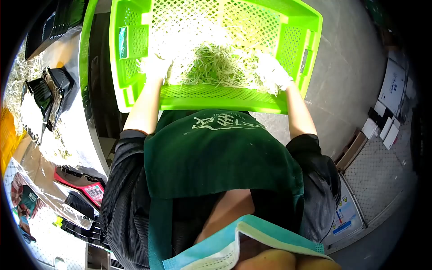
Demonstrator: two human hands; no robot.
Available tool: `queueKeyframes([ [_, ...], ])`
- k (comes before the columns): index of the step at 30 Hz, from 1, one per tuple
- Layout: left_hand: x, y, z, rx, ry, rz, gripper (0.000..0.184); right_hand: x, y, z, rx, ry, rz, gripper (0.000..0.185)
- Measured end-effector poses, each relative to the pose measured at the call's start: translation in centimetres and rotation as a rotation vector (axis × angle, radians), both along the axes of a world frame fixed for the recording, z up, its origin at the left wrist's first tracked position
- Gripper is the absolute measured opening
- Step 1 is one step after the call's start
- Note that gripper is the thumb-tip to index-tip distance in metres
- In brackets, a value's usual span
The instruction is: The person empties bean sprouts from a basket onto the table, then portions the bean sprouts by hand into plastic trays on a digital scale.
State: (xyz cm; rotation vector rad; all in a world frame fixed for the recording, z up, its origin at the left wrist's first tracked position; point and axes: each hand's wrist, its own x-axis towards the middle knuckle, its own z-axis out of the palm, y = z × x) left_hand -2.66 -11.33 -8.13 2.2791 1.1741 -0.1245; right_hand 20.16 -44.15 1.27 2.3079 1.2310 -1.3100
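Observation:
A bright green perforated plastic crate (200, 92) is in front of my body, its near wall close to my apron. Inside lies a heap of thin pale strands that look like bean sprouts (218, 67). My left hand (157, 68), in a white glove, is at the left side of the heap. On the right side, my right hand (273, 75), also in a white glove, touches the sprouts, with some strands lying around it. Strong glare washes out the left hand and the back left of the crate. Fingers of both hands are lost in glare and sprouts.
To my left, a bright work surface holds black plastic trays (40, 92), scattered sprouts (56, 146) and a red device with a keypad (94, 193). A yellow crate (8, 135) stands at the far left. White boxes (392, 85) are along the right. Another person (27, 200) appears lower left.

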Motion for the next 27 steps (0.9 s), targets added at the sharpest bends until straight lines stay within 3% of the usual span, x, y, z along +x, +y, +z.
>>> queueKeyframes([
  [2,-0.8,0.6,-2.6,0.003,-0.157,-0.033,0.092,0.2,1.5,0.4,0.484,-0.001,-0.358,0.061],
  [3,-0.2,0.4,-0.4,0.007,-0.157,-0.031,0.092,0.1,2.5,-0.3,0.488,0.001,-0.356,0.061],
  [5,1.1,-0.4,4.1,-0.010,0.084,-0.052,0.090,0.1,5.7,-2.4,0.627,0.140,-0.464,0.066],
  [6,1.5,-0.5,4.8,-0.006,0.089,-0.048,0.090,-0.2,6.9,-3.2,0.553,0.358,-0.711,0.075],
  [7,1.8,-0.6,5.4,0.000,0.122,-0.065,0.090,0.2,7.5,-4.7,0.554,0.365,-0.710,0.075],
  [10,0.9,-0.4,2.9,0.067,0.167,-0.101,0.094,1.4,8.7,-8.6,0.436,-0.126,-0.543,0.095],
  [11,0.5,-0.3,1.9,0.125,0.176,-0.118,0.097,1.1,8.8,-9.2,0.435,-0.122,-0.544,0.095],
  [13,0.7,-0.2,1.9,0.102,0.180,-0.067,0.095,-0.6,9.3,-11.5,0.400,-0.431,-0.705,0.097],
  [15,1.3,-0.9,2.3,0.081,0.176,-0.019,0.094,-3.9,11.1,-13.0,0.429,-0.330,-0.742,0.078],
  [16,1.5,-1.7,2.8,0.078,0.123,0.009,0.093,-6.2,12.6,-12.2,0.540,0.130,-0.922,0.066],
  [17,1.5,-2.2,3.1,0.074,0.070,0.034,0.091,-9.0,14.1,-12.2,0.450,0.173,-1.108,0.049],
  [18,1.5,-2.2,3.2,0.072,0.068,0.026,0.091,-10.3,15.3,-11.6,0.519,-0.116,-0.805,0.044],
  [19,1.6,-2.0,3.3,0.068,0.074,0.015,0.088,-11.1,16.2,-8.1,0.561,-0.104,-0.699,0.053],
  [21,1.7,-1.5,3.5,0.060,0.085,-0.006,0.082,-12.2,16.1,-10.6,0.847,-0.374,-0.653,0.055],
  [24,1.2,-0.4,2.5,0.050,0.095,-0.025,0.076,-7.9,13.4,-10.5,0.551,-0.257,-0.822,0.057],
  [27,1.1,-0.4,0.4,0.154,0.133,0.011,0.072,-8.2,13.3,-12.0,0.373,-0.449,-0.767,0.061],
])
